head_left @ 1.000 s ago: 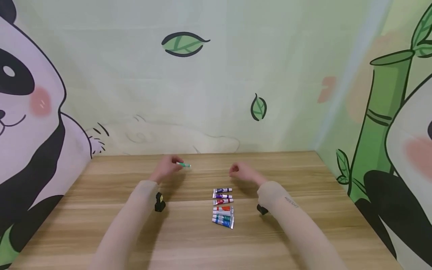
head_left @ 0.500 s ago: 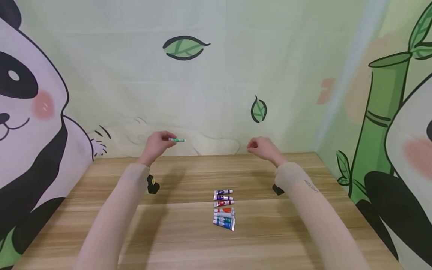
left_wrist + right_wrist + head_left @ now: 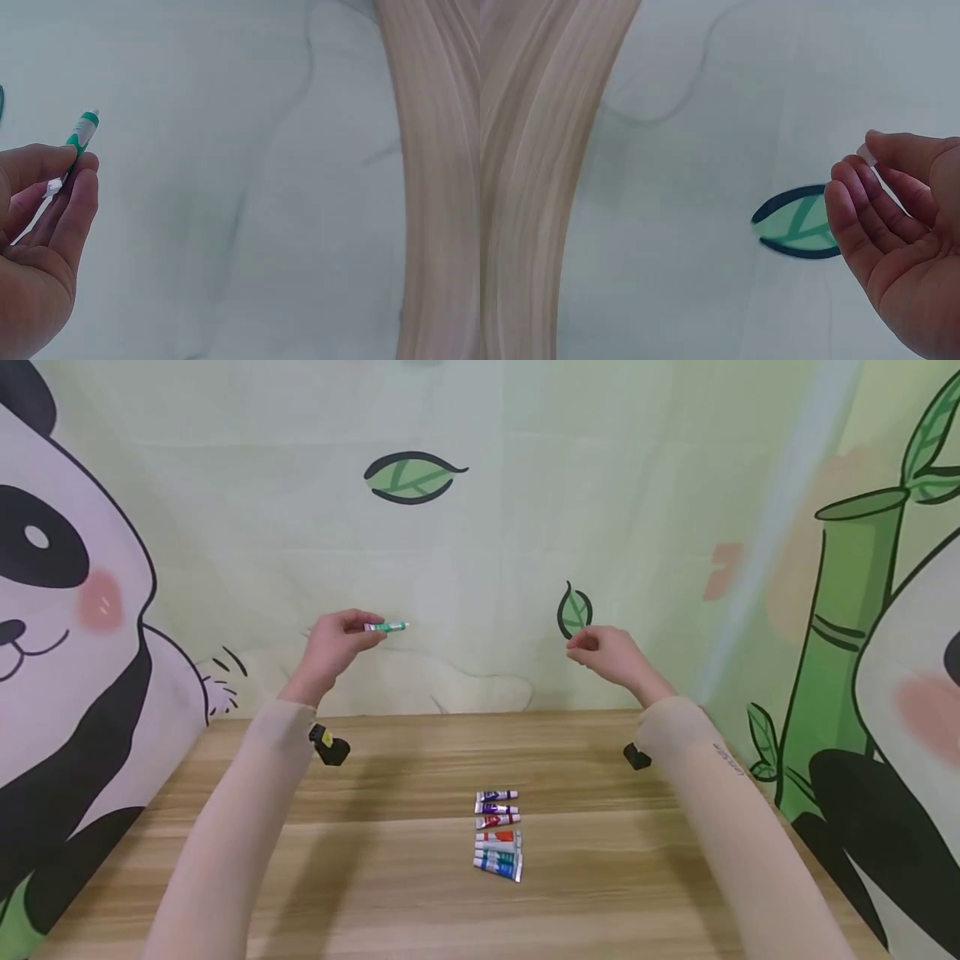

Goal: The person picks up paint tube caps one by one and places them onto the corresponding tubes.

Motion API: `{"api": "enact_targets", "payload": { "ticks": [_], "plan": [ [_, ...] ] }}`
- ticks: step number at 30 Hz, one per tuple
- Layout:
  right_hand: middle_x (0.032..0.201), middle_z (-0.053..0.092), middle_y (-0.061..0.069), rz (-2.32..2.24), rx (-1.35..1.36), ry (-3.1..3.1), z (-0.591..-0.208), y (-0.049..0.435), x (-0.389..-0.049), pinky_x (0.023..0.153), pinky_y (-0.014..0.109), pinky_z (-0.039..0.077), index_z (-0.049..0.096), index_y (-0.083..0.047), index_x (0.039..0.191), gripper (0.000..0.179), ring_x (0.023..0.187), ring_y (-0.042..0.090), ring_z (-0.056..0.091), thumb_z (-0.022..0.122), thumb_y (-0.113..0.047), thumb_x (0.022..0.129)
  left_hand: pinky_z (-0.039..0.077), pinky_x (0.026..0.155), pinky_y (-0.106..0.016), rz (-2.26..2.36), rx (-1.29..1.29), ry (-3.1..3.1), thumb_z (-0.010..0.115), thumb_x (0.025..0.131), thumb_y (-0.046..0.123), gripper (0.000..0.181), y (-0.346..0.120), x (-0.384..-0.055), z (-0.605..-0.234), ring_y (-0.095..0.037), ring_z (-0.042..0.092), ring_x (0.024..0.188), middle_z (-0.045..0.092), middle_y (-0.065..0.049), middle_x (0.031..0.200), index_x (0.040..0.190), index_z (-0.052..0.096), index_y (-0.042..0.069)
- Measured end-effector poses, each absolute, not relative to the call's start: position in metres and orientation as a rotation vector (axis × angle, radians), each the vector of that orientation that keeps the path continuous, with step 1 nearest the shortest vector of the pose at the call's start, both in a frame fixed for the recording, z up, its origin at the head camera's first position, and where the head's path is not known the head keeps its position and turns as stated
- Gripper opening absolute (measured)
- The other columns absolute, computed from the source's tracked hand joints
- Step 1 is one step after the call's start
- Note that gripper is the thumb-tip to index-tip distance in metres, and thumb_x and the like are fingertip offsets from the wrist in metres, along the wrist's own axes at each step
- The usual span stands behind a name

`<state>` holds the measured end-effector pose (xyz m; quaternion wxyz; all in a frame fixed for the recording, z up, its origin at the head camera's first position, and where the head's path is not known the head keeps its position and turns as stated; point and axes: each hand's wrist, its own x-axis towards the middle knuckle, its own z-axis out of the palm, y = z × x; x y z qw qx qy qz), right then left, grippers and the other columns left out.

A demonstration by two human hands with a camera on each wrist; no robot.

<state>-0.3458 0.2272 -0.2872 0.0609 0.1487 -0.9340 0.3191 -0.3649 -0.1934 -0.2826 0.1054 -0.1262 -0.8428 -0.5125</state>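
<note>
My left hand (image 3: 332, 647) is raised above the back of the table and pinches a green-and-white paint tube (image 3: 84, 130) between thumb and fingers. The tube's narrow white nozzle shows bare, pointing toward the right in the head view. Level with it on the other side, my right hand (image 3: 617, 655) pinches a small white cap (image 3: 866, 154) between thumb and index finger. In the right wrist view the other fingers are bent loosely beside it. A wide gap separates the two hands.
On the wooden table (image 3: 405, 893) several paint tubes lie in a column: a dark blue tube (image 3: 497, 796), a purple tube (image 3: 497, 809) and a red tube (image 3: 498, 821) at the back, an orange tube (image 3: 495, 837) and others nearer. A panda-print cloth wall (image 3: 480, 568) stands behind.
Both hands have risen from low over the table and spread apart, the left carrying the green paint tube. The tubes on the table have stayed in place.
</note>
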Motion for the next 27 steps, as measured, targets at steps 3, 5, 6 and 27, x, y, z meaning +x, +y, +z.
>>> {"api": "enact_targets", "payload": {
  "ticks": [3,5,6,27],
  "plan": [
    [0.115,0.068,0.017,1.025,0.491,-2.779,-0.279,0.222,-0.338,0.09,0.045,0.051,0.065,-0.002,0.12,0.029,0.1,0.031,0.063,0.061,-0.024,0.102,0.05,0.091,-0.032,-1.554,-0.411,-2.444,0.07,0.096,0.02,0.031,-0.184,-0.357,-0.273,-0.019,0.058,0.096,0.063,-0.009,0.105,0.123,0.068,0.004],
    [0.114,0.068,0.015,1.069,0.512,-2.739,-0.273,0.218,-0.332,0.089,0.044,0.051,0.065,-0.003,0.121,0.029,0.099,0.03,0.063,0.062,-0.025,0.102,0.049,0.093,-0.035,-1.572,-0.449,-2.425,0.071,0.095,0.021,0.032,-0.176,-0.352,-0.267,-0.019,0.059,0.098,0.064,-0.01,0.108,0.122,0.069,0.004],
    [0.113,0.068,0.014,1.09,0.522,-2.717,-0.269,0.216,-0.328,0.088,0.044,0.051,0.065,-0.004,0.121,0.029,0.099,0.03,0.063,0.062,-0.025,0.102,0.048,0.094,-0.037,-1.583,-0.468,-2.418,0.071,0.095,0.021,0.032,-0.172,-0.348,-0.263,-0.019,0.06,0.098,0.065,-0.011,0.11,0.122,0.068,0.004],
    [0.103,0.069,0.006,1.381,0.788,-2.313,-0.221,0.177,-0.255,0.082,0.032,0.053,0.067,-0.006,0.114,0.027,0.092,0.019,0.065,0.068,-0.027,0.098,0.047,0.095,-0.037,-1.711,-0.704,-2.285,0.074,0.093,0.016,0.026,-0.133,-0.266,-0.219,-0.018,0.068,0.093,0.074,-0.008,0.103,0.117,0.071,0.007]
  ]
}}
